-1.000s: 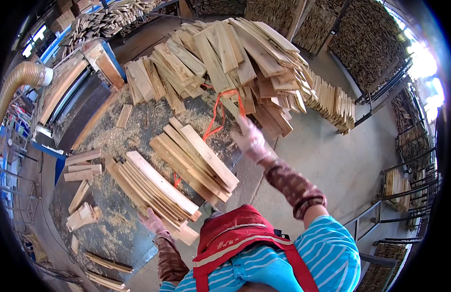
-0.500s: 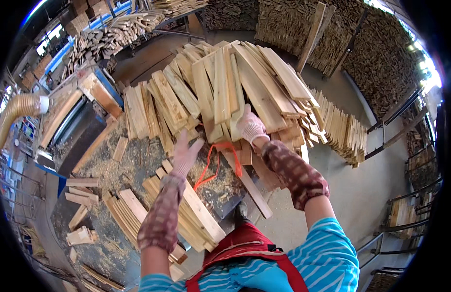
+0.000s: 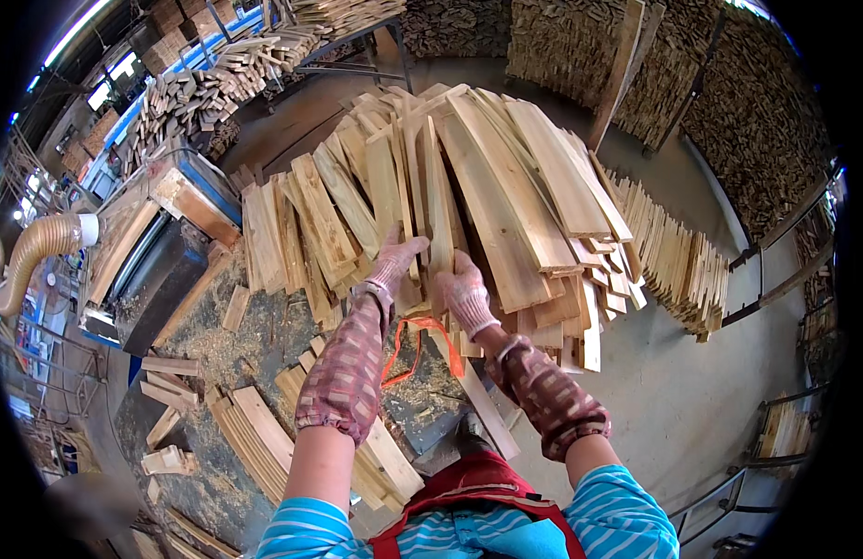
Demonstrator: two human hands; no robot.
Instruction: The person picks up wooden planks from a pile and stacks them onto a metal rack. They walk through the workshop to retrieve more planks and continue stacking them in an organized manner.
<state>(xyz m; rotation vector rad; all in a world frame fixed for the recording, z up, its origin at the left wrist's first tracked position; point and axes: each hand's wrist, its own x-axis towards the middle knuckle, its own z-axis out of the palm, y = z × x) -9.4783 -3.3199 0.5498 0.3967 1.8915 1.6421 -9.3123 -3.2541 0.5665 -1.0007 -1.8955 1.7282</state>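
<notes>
In the middle of a large heap of wooden boards (image 3: pixel 534 200), both of my gloved hands work at the near ends of narrow boards. My right hand (image 3: pixel 463 291) grips the near end of a narrow wooden board (image 3: pixel 438 200), which is tipped partly on its edge. Just left of it, my left hand (image 3: pixel 397 262) closes around the end of another wooden board (image 3: pixel 385 191), its fingertips reaching toward the first. The palm side of the left hand is hidden. An orange strap (image 3: pixel 399 352) lies in a loop below my hands.
A machine with a roller (image 3: pixel 138 256) and a ribbed hose (image 3: pixel 42 244) stands at left. Stacked boards (image 3: pixel 259 419) and offcuts (image 3: pixel 171 382) lie on the sawdust-covered surface. More boards (image 3: pixel 669 252) stand in a row at right. Tall wood stacks (image 3: pixel 748 112) line the back.
My left hand has moved right and forward from open air onto the boards. My right hand has come slightly nearer and left, and a narrow board is now tilted between the hands.
</notes>
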